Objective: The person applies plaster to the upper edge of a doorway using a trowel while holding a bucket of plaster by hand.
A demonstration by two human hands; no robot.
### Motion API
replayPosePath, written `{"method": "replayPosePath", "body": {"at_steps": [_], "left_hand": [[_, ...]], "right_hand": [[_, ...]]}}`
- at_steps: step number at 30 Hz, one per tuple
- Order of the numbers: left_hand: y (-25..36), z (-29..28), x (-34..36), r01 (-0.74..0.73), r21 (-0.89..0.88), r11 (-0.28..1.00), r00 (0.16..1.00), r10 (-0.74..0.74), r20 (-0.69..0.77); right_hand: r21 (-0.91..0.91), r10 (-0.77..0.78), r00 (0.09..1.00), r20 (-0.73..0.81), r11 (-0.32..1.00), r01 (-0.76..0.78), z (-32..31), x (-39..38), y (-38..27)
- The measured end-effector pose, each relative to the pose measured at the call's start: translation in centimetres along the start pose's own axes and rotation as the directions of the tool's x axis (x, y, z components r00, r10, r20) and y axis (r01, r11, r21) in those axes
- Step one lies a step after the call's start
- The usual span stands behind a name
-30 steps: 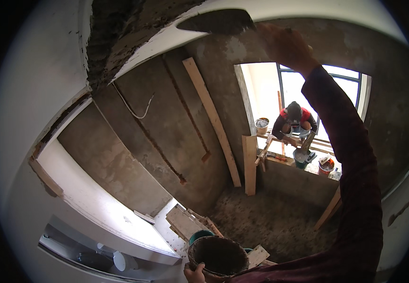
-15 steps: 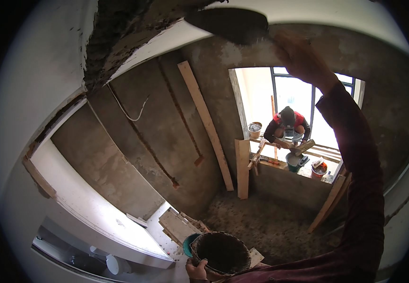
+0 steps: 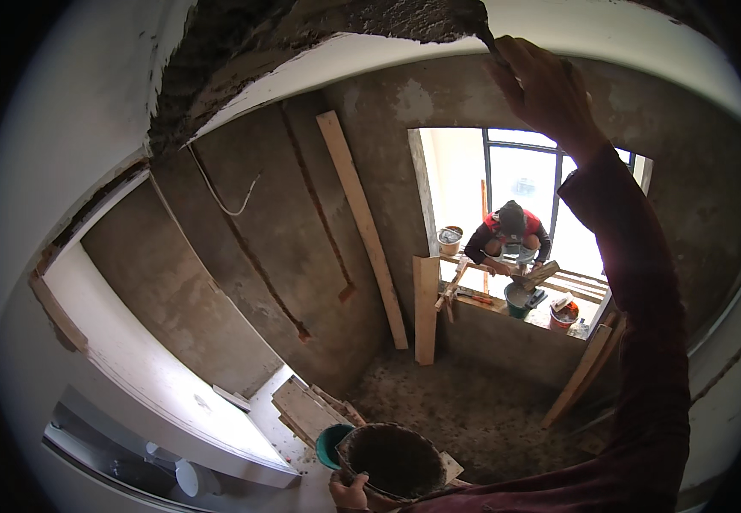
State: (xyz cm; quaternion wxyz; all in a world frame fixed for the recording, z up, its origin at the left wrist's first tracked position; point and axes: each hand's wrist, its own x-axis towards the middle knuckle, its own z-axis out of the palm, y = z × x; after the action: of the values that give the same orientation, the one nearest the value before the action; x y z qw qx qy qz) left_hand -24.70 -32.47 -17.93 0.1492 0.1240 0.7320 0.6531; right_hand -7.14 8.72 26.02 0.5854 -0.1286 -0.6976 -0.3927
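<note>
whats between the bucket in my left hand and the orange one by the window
In the head view, mottled floor and then a stretch of brown wall show between the held bucket and the orange bucket.

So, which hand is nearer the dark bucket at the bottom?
Left. The left hand holds the dark bucket at its left rim; the right hand is raised toward the top of the picture, well away from it.

Looks like an indoor building site: shows bare plaster (image 3: 451, 98) around the window (image 3: 520, 171), boards (image 3: 362, 231) and wall grooves (image 3: 317, 201) left of it, buckets (image 3: 517, 303) on its sill (image 3: 542, 318).
</note>
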Motion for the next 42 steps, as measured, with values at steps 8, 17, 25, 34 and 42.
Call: {"method": "replayPosePath", "body": {"at_steps": [8,17,25,34,42], "left_hand": [[-4.1,-0.6,1.5,0.023,-0.122,0.992,0.999,-0.02,0.03],[-5.2,1.2,3.2,-0.012,0.015,1.0,0.997,0.01,0.074],[-6.1,4.0,4.5,0.024,-0.173,0.985,0.972,0.018,0.234],[1.2,4.4,2.8,-0.126,0.039,0.991,0.959,0.112,0.259],[4.6,4.8,2.6,-0.347,0.132,0.929,0.859,0.259,0.441]], "right_hand": [[-0.207,0.157,0.968,0.196,0.971,-0.116,0.1,-1.9,1.0],[-0.202,-0.049,0.96,0.275,0.973,0.108,-0.3,-0.6,-3.3],[-0.377,0.164,0.941,0.297,0.925,-0.043,-1.8,5.6,-6.4],[-0.285,0.147,0.951,0.272,0.956,-0.066,-13.2,-3.0,-2.8],[0.103,-0.076,0.081,0.994,0.905,-0.412,-24.4,-25.6,-16.6]]}}
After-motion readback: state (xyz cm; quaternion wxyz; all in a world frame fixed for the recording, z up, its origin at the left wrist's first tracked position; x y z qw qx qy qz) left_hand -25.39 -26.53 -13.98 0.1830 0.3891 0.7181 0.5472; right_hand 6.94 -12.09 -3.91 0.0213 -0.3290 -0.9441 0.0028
